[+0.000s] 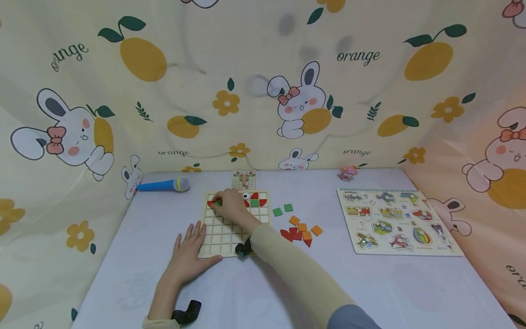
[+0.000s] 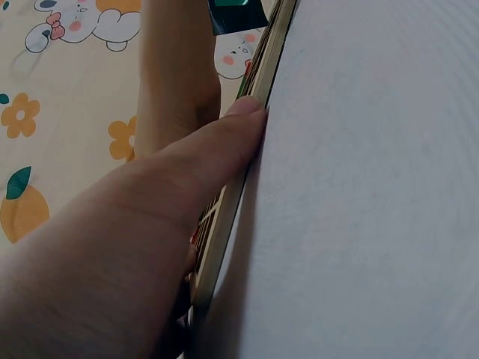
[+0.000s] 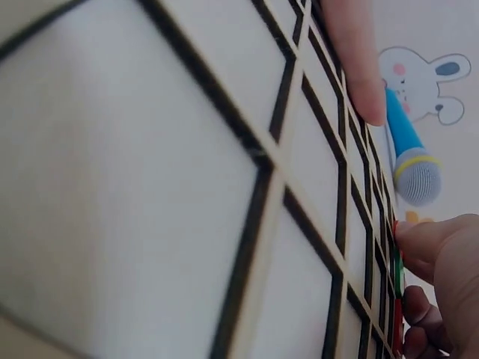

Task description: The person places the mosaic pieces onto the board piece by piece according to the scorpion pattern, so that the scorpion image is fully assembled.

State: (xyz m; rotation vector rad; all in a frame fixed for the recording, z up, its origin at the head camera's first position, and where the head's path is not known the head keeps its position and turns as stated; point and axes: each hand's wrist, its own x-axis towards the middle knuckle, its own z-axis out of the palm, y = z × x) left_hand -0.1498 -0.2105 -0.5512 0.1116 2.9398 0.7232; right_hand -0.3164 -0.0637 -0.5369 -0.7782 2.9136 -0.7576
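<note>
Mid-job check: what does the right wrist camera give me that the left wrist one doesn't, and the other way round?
Only the right wrist view: the blue toy microphone, and the thumb and curled fingers of the right hand at a green piece on the board.

Only the left wrist view: the thumb of the left hand against the board's side edge, and the black device on the right wrist.

Both: the grid board, part of each arm or hand, and the rabbit-print cloth.

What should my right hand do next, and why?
Perhaps your right hand could press the green tile down: it's right at that tile, and your left hand, touching the edge of the board, can likely steady it.
</note>
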